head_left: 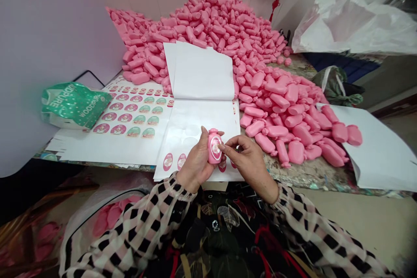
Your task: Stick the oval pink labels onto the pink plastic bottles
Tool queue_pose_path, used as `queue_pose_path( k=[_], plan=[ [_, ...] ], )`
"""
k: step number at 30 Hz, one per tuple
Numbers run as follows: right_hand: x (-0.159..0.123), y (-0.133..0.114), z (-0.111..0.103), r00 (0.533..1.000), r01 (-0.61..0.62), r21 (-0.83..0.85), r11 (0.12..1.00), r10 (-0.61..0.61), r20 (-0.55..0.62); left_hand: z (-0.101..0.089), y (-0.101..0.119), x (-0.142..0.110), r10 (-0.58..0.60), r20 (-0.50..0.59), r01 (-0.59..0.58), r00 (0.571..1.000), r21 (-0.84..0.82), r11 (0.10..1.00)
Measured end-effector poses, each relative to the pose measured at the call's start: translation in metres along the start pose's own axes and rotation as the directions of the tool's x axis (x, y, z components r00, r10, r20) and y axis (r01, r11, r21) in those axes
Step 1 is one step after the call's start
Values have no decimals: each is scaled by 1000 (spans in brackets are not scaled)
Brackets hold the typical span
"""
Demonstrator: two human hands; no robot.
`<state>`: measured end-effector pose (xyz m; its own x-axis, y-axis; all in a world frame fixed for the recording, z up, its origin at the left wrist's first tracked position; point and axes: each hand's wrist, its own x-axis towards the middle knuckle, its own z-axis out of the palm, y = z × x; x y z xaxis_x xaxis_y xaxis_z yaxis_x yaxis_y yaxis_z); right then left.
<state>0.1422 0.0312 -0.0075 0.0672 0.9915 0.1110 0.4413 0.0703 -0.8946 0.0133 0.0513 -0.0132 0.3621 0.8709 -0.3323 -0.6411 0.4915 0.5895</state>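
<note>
A mound of pink plastic bottles (211, 21) is blocking the far side and crowding the right, nearly reaching the near edge of the mottled brown tabletop (283, 173). A crumpled green-and-white plastic packet (76, 106) is obstructing the left. Flat white paper sticker sheets (110, 147) are offering a low passage between the packet and the bare left hand (194, 160).

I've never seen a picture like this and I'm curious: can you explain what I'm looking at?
There's no robot here, just a person's two bare hands. A camera worn on their head looks forward and down, so you see about what they see. The left hand holds a small pink bottle with an oval label, and the right hand's fingers reach to that label. On the table are a big heap of pink bottles, sticker sheets and a green bag.
</note>
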Motion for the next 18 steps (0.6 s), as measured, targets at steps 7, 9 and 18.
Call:
queue_pose_path(
  k=[7, 9, 18],
  plan=[
    [-3, -4, -4, 997, 75, -183, 980, -72, 24, -5, 5, -6, -72, 112, 57, 991, 127, 990],
    [-4, -7, -10, 989, 145, -287, 947, -136, 53, -8, 7, -8, -96, 145, 73, 985, 156, 985],
    [11, -2, -25, 998, -42, -65, 997, 45, 39, -12, 7, -11, -196, 255, 179, 947, 89, 980]
  ],
)
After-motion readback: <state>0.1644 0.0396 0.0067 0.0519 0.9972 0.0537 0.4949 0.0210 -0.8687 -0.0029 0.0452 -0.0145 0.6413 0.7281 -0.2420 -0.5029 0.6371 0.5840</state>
